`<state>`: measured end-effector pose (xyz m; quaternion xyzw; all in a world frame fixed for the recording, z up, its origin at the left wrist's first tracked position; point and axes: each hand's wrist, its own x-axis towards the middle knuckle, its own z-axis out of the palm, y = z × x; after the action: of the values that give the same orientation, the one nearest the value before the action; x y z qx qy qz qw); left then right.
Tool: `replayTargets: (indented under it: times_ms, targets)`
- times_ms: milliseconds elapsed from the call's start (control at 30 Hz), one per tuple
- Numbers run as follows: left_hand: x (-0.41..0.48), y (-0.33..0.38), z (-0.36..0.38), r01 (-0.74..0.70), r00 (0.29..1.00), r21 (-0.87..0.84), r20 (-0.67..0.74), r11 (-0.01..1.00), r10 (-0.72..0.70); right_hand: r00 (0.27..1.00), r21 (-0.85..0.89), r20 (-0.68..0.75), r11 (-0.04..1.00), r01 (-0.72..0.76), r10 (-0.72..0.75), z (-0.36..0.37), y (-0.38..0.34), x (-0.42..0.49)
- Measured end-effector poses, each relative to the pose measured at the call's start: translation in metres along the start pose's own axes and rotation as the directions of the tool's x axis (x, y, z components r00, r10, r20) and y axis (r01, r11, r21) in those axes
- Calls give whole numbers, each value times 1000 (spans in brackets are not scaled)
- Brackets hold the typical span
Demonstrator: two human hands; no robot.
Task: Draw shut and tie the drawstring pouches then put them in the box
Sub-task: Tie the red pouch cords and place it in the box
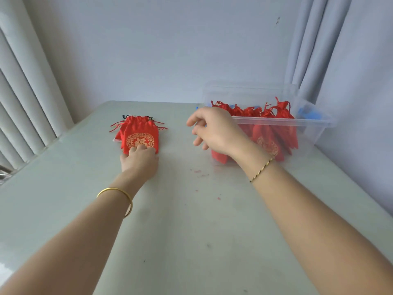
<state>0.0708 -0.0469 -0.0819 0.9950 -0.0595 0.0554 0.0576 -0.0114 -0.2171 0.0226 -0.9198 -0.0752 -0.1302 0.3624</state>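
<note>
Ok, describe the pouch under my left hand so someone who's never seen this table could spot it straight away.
On the pale green table, look left of the clear plastic box to the small pile of red fabric drawstring pouches. It is the top one, with the left hand touching its near edge. Unlike those beneath, its round gold flower emblem faces up.

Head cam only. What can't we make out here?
Head view, stack of pouches: count unknown, the top one covers the rest.
Left hand: gripping or just pressing the stack unclear; its own knuckles hide thumb and fingertips.
Box: near left corner hidden by the right hand.
Pouches in the box: count unclear, they overlap behind hazy plastic.
Blue thing in the box: unidentifiable, partly behind those pouches.
</note>
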Motion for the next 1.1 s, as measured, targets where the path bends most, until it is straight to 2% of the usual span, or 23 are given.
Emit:
replayTargets:
  times_ms: [100, 167, 200, 267, 300, 333, 367, 400, 433, 500, 533, 633, 700, 800, 867, 933, 1100]
  targets:
    - [-13, 10, -9, -108, 993, 52, -38, 993, 110, 995, 29, 73, 997, -67, 65, 13, 10, -6]
    - [-28, 16, -17, -215, 974, -18, 69, 976, 216, 986, 27, 100, 991, -133, 130, 21, 19, -11]
    - [-37, 19, -23, -270, 946, -105, 158, 957, 284, 981, 23, 106, 986, -164, 161, 24, 24, -13]
    - [-55, 25, -34, -274, 858, -413, 303, 868, 415, 971, 29, 118, 976, -215, 210, 28, 33, -19]
    - [-62, 26, -38, -262, 840, -502, 302, 824, 451, 966, 34, 127, 973, -230, 224, 29, 37, -22]
    - [-65, 26, -41, -267, 873, -521, 225, 811, 432, 964, 37, 137, 971, -237, 230, 28, 41, -26]
    - [-64, 23, -41, -266, 925, -473, 120, 840, 360, 961, 43, 149, 969, -242, 233, 28, 44, -29]
    - [-62, 21, -40, -231, 966, -398, 18, 888, 259, 959, 46, 159, 969, -243, 233, 27, 46, -32]
    - [-59, 16, -37, -164, 986, -302, -24, 939, 164, 959, 50, 163, 969, -242, 231, 26, 47, -33]
    - [-59, 14, -30, -52, 995, -154, 77, 987, 65, 961, 59, 152, 969, -241, 230, 21, 51, -40]
    - [-60, 14, -25, -39, 990, -138, 129, 990, 57, 963, 61, 142, 969, -241, 231, 20, 53, -42]
    - [-65, 21, -17, -50, 992, -234, 104, 971, 76, 967, 65, 110, 969, -238, 230, 17, 59, -49]
    - [-67, 28, -20, -115, 987, -309, 75, 944, 145, 976, 32, 94, 979, -202, 198, 14, 63, -52]
    - [-72, 42, -37, -272, 948, -517, -2, 811, 317, 978, -16, 141, 988, -154, 155, 2, 60, -54]
    - [-76, 54, -53, -355, 918, -573, -66, 738, 390, 960, 164, 182, 956, -243, 213, -11, 57, -56]
    - [-78, 64, -68, -417, 895, -575, -126, 704, 427, 933, 338, 225, 876, -345, 281, -26, 59, -58]
    - [-79, 76, -83, -452, 883, -566, -178, 689, 433, 915, 417, 326, 832, -366, 239, -51, 73, -60]
